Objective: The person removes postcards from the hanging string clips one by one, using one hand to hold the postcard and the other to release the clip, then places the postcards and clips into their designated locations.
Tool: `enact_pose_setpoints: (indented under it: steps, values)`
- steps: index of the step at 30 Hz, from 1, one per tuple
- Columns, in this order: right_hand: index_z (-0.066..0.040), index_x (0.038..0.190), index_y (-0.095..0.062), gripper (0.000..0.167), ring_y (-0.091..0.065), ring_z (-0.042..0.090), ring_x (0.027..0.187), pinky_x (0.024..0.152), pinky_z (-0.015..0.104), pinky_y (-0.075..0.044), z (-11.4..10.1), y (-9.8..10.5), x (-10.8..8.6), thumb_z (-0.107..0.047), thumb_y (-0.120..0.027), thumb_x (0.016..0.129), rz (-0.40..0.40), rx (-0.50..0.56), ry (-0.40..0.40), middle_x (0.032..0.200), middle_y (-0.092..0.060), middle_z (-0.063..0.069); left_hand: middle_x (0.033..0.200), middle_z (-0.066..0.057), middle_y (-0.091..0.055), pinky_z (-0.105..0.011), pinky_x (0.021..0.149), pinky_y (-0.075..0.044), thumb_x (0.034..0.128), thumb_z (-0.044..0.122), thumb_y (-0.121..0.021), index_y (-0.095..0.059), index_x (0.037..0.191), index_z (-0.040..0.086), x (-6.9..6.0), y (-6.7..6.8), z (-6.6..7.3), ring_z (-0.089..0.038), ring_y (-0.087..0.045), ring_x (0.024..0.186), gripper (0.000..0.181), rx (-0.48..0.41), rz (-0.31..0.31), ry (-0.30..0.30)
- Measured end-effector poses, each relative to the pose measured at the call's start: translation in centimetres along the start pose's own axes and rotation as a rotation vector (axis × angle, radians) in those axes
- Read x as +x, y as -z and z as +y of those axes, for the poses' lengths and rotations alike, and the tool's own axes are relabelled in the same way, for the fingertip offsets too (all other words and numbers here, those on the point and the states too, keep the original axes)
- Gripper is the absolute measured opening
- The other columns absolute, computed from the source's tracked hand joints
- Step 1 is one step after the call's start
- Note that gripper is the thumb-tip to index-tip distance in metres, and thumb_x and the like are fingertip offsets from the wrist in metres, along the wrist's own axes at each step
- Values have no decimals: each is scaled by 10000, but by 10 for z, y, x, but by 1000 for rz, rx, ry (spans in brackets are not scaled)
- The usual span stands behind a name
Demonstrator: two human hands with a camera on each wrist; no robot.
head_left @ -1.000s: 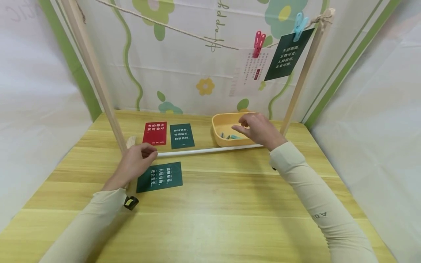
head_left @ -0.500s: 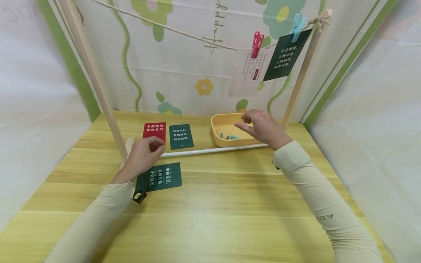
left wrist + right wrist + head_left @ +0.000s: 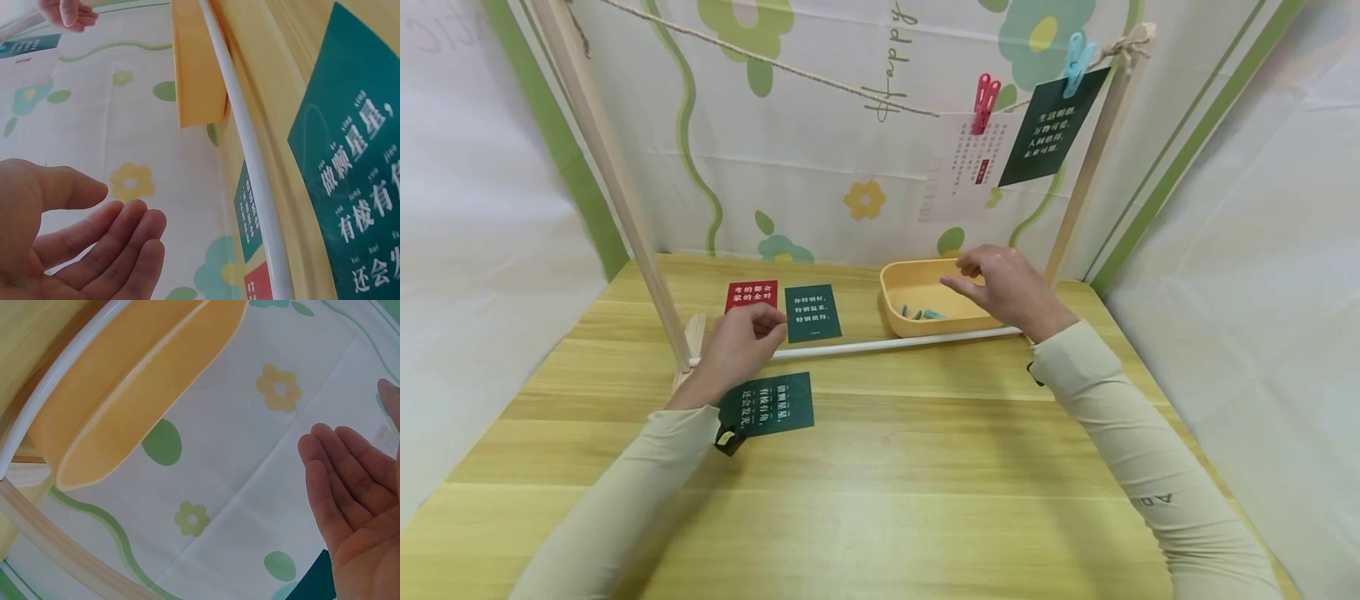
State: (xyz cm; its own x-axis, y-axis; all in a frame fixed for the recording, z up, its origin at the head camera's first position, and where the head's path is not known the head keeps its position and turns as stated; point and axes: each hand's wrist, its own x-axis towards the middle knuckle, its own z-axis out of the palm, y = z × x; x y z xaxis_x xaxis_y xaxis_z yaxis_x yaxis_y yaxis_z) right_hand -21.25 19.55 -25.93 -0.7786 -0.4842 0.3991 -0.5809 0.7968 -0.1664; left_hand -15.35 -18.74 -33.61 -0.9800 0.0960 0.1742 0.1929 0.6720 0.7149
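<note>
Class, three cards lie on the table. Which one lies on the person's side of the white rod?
The front green card, beside the left sleeve; the red card and the other green card both lie beyond the white rod.

Fabric walls (image 3: 820,158) behind and beside the wood-grain table (image 3: 895,483) suggest a booth.

Bright, diffuse light in my head view, pale sheen on the yellow wood-grain tabletop (image 3: 865,508), soft shadows, dimmer wrist views (slim white rod (image 3: 267,212) bowed)
</note>
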Motion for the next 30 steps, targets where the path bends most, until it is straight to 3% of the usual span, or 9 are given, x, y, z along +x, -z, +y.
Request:
enact_pose_setpoints:
  steps: [22,30]
  values:
    - [19,1116,-754,326,-721,357,1000,920,532,-593,-5,20,5,-274,-782,978,54,12,-7,1078,-769,198,1204,-143,-741,-465,1004,-600,1035,156,-654,-707,1232,57,27,-18,29,-306,-702,1072,227,-117,-4,-63]
    - [38,1091,-751,302,-724,369,972,912,542,-598,-4,25,5,-240,-781,978,102,-10,29,1042,-770,209,1217,-151,-745,-469,1011,-598,1030,143,-657,-717,1234,37,36,-23,37,-313,-708,1085,237,-139,15,-98]
